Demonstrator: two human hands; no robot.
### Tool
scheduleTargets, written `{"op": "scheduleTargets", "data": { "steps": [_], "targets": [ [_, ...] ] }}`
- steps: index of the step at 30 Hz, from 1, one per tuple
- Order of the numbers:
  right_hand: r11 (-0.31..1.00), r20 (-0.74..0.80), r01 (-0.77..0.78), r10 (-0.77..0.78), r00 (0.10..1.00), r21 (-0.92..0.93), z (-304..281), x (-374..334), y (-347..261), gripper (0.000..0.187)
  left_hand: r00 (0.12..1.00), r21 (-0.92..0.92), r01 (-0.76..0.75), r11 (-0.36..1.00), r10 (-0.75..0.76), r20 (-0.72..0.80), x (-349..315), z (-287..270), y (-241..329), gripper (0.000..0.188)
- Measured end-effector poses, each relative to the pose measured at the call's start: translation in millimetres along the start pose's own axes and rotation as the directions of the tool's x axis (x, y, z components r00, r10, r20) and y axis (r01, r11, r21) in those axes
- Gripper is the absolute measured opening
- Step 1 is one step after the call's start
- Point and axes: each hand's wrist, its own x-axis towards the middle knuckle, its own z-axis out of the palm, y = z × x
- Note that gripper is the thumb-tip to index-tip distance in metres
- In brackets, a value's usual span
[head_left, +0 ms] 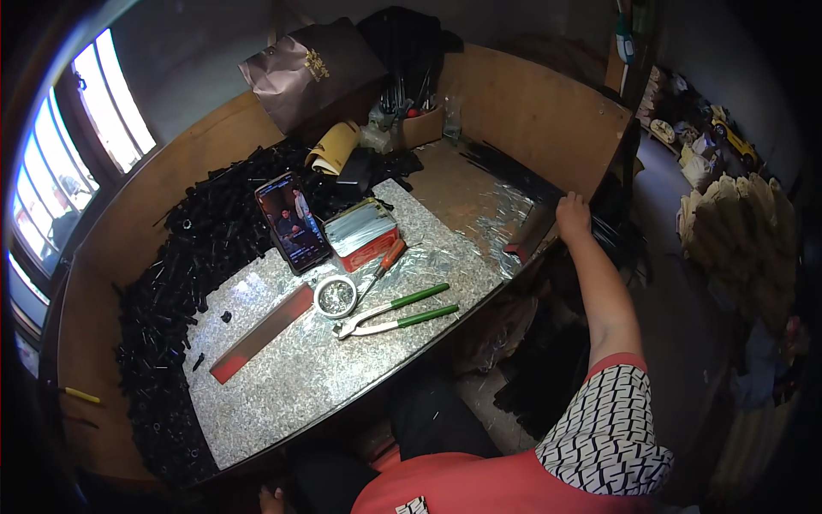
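Note:
My right hand (574, 216) is stretched out to the table's right edge, its fingers curled beside a dark bar with a red end (533, 230). What lies inside the fingers is hidden. At the bottom edge my left hand (272, 500) shows only in part, low beside my leg, and its grip cannot be made out. On the speckled stone slab (282, 411) lie green-handled pincers (398, 310), a screwdriver with an orange handle (390, 257), a round white dish of small metal bits (336, 296) and a long brown bar with red ends (261, 334).
A phone (292, 221) playing a video leans beside a red box of thin metal pins (364, 236). Small black parts (197, 231) are heaped along the left and back. A brown paper bag (312, 73) stands behind. Thin black rods (514, 176) lie by the wooden wall (531, 107).

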Motion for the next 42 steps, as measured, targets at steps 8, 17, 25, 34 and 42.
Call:
{"op": "scheduleTargets", "data": {
  "steps": [8,17,25,34,42],
  "targets": [
    [0.986,-0.165,-0.039,0.067,0.984,0.164,-27,4,8,0.01,0.994,-0.108,-0.082,0.991,0.09,0.067,-35,-27,50,0.054],
    [0.933,-0.158,-0.146,0.207,0.966,0.329,-102,38,23,0.006,0.98,-0.057,-0.173,0.983,0.178,0.087,-47,-62,94,0.053],
    [0.935,-0.432,-0.073,0.229,0.873,0.348,-181,47,3,0.01,0.883,-0.09,-0.46,0.883,0.466,0.052,-82,-118,168,0.05],
    [0.384,-0.454,0.425,-0.016,0.891,0.82,-294,-4,-57,0.013,0.642,-0.266,-0.76,0.592,0.748,-0.17,-140,-209,261,0.037],
    [-0.174,-0.107,0.005,-0.58,0.807,0.985,-389,-56,-121,0.027,0.526,-0.299,-0.851,0.432,0.685,-0.504,-148,-262,258,0.029]
  ]
}}
